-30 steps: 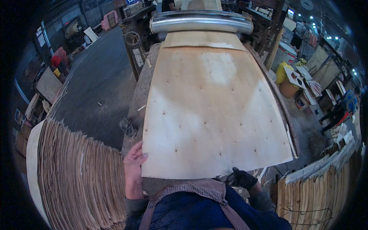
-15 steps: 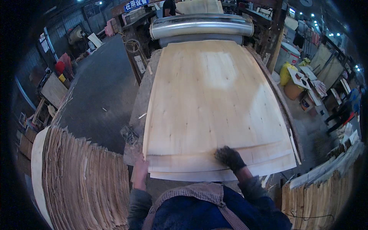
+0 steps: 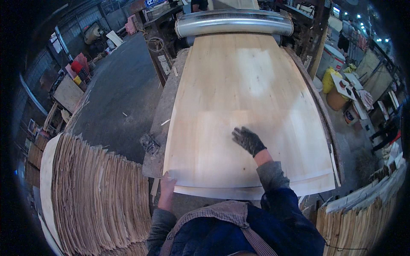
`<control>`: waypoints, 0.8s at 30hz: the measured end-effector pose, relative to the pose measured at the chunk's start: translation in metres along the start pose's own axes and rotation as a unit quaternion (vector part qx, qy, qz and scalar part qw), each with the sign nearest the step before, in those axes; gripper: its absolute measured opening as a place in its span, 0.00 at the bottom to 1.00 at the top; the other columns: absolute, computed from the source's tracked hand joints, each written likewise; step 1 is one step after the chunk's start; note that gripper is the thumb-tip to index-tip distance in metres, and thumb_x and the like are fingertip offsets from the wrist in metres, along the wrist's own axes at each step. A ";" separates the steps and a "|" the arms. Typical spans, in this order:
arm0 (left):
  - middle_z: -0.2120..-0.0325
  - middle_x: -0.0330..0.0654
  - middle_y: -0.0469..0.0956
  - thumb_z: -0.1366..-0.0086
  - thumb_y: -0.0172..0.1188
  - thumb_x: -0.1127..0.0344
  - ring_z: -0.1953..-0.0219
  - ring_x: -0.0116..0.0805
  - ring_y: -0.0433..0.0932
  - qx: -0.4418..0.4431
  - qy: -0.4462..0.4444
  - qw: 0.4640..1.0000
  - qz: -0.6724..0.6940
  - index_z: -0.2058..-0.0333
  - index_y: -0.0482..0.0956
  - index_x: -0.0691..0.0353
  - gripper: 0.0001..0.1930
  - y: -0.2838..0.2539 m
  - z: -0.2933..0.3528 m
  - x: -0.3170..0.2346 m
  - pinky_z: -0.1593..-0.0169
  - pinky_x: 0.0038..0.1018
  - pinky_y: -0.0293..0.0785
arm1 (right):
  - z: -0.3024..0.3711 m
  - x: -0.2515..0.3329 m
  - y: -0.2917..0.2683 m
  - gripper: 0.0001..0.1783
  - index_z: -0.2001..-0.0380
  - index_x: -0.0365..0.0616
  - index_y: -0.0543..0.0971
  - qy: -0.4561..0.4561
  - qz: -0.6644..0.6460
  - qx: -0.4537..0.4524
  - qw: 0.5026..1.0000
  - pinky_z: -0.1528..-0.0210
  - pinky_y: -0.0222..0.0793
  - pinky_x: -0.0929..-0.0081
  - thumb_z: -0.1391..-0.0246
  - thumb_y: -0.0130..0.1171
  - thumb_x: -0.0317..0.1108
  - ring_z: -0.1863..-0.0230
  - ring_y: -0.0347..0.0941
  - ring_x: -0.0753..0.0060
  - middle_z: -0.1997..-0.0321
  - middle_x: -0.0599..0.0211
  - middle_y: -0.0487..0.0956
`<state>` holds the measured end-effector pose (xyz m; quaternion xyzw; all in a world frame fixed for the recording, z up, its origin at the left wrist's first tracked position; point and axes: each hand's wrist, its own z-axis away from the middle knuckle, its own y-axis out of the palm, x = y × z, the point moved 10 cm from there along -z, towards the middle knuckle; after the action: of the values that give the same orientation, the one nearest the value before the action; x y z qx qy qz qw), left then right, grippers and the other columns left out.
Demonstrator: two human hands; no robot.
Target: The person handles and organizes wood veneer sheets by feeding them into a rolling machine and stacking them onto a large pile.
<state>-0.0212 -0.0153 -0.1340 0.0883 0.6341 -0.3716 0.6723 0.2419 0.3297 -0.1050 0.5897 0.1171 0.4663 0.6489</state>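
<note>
Wide, pale sheets of wood veneer [image 3: 213, 149] lie layered in front of me, their near edges slightly offset. At the left near corner, my bare left hand [image 3: 168, 184] has its fingers closed on the edge of the upper sheet. My right hand [image 3: 248, 141], in a dark glove, is over the middle of the near half, fingers stretched out toward the left. Whether its palm presses on the wood is hard to tell. Beyond, the veneer's far end reaches a shiny metal roller [image 3: 234, 23] on a machine.
A tall stack of veneer sheets [image 3: 96, 196] stands at my left, and another stack [image 3: 354, 224] at my right. The bed's worn left ledge [image 3: 159, 123] carries scraps. A handwheel [image 3: 155, 44] sits beside the roller. A yellow bag [image 3: 329, 80] and bins stand at the right.
My right hand has slid forward and a little left over the veneer. The upper sheet now lies flatter, with fewer separate edges showing near me. My left hand stays at the left corner.
</note>
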 end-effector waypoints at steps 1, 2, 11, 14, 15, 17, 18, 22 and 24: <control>0.59 0.49 0.71 0.52 0.56 0.78 0.58 0.34 0.71 0.004 -0.006 0.999 0.033 0.50 0.62 0.71 0.27 -0.003 -0.002 -0.003 0.56 0.26 0.67 | 0.003 -0.019 -0.011 0.20 0.50 0.43 0.60 0.041 -0.014 0.048 0.998 0.45 0.58 0.51 0.46 0.46 0.31 0.44 0.58 0.50 0.43 0.52 0.60; 0.60 0.47 0.72 0.51 0.54 0.79 0.59 0.33 0.71 0.015 -0.011 0.998 0.067 0.51 0.64 0.72 0.25 -0.003 -0.005 -0.021 0.57 0.24 0.67 | 0.010 -0.034 -0.027 0.20 0.51 0.43 0.62 0.076 -0.027 0.094 0.992 0.45 0.59 0.54 0.48 0.48 0.31 0.46 0.61 0.52 0.45 0.52 0.63; 0.64 0.43 0.75 0.48 0.50 0.81 0.64 0.29 0.73 0.103 0.040 0.974 0.200 0.56 0.70 0.70 0.18 -0.003 0.010 -0.121 0.58 0.23 0.69 | 0.170 -0.131 -0.029 0.19 0.51 0.42 0.64 0.231 0.050 0.020 0.972 0.45 0.58 0.50 0.46 0.47 0.34 0.47 0.63 0.52 0.50 0.51 0.67; 0.64 0.43 0.75 0.48 0.49 0.81 0.65 0.28 0.74 0.119 0.047 0.964 0.234 0.57 0.71 0.71 0.17 -0.007 0.022 -0.160 0.58 0.22 0.69 | 0.197 -0.142 -0.037 0.20 0.52 0.39 0.64 0.247 0.062 0.014 0.967 0.45 0.59 0.52 0.45 0.45 0.38 0.47 0.63 0.51 0.50 0.51 0.67; 0.65 0.43 0.75 0.48 0.48 0.82 0.65 0.27 0.74 0.127 0.044 0.958 0.253 0.58 0.71 0.72 0.16 -0.007 0.025 -0.171 0.59 0.21 0.68 | 0.197 -0.143 -0.058 0.21 0.53 0.37 0.66 0.227 0.120 -0.029 0.966 0.46 0.60 0.55 0.44 0.43 0.41 0.49 0.65 0.51 0.51 0.51 0.69; 0.65 0.44 0.75 0.48 0.48 0.82 0.65 0.28 0.74 0.132 0.048 0.952 0.271 0.58 0.71 0.72 0.16 -0.012 0.030 -0.194 0.59 0.22 0.69 | 0.205 -0.140 -0.066 0.20 0.54 0.38 0.66 0.239 0.070 -0.017 0.968 0.49 0.63 0.59 0.43 0.42 0.42 0.52 0.67 0.54 0.54 0.54 0.71; 0.65 0.44 0.75 0.48 0.48 0.81 0.65 0.28 0.74 0.136 0.049 0.949 0.279 0.58 0.71 0.72 0.16 -0.013 0.033 -0.202 0.59 0.22 0.69 | 0.209 -0.138 -0.065 0.20 0.54 0.39 0.67 0.244 0.044 -0.012 0.969 0.50 0.64 0.61 0.43 0.41 0.42 0.53 0.67 0.55 0.55 0.55 0.71; 0.65 0.46 0.75 0.48 0.48 0.81 0.65 0.31 0.75 0.137 0.055 0.931 0.335 0.58 0.71 0.73 0.16 -0.024 0.038 -0.227 0.59 0.24 0.70 | 0.200 -0.106 -0.095 0.17 0.58 0.39 0.68 0.104 -0.012 -0.117 0.988 0.53 0.67 0.57 0.46 0.47 0.40 0.58 0.70 0.56 0.61 0.56 0.73; 0.65 0.47 0.75 0.48 0.47 0.81 0.65 0.32 0.75 0.126 0.060 0.923 0.359 0.58 0.71 0.73 0.16 -0.034 0.036 -0.230 0.59 0.24 0.70 | 0.200 -0.078 -0.065 0.17 0.61 0.39 0.70 0.021 -0.013 -0.086 0.996 0.53 0.66 0.52 0.48 0.51 0.41 0.62 0.72 0.57 0.68 0.57 0.76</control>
<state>0.0048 0.0282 0.0960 0.4159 0.5476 -0.1760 0.7044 0.3708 0.1486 -0.1377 0.5199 0.0978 0.4790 0.7005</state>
